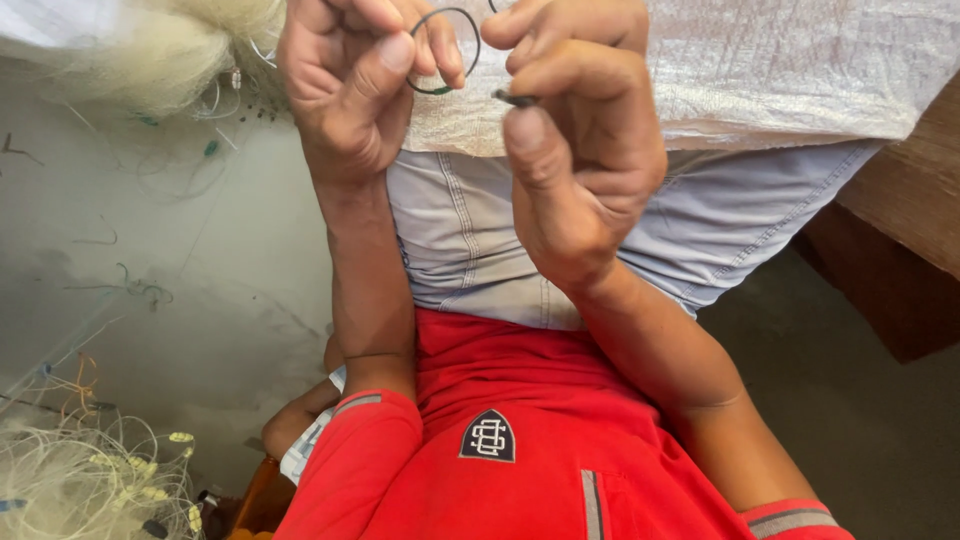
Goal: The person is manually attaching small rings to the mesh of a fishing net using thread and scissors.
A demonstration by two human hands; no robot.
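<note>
Wire loop [443,50], thin and dark, sits high up between both hands. Left hand [350,85] pinches it tight. Right hand [580,140] squeezes a small dark piece [515,98] beside it.

Wire ring [443,50] is sitting between both hands, far centre; cloth sheet [780,70] is lying far right; fishing line tangle [90,480] is lying near left.
</note>
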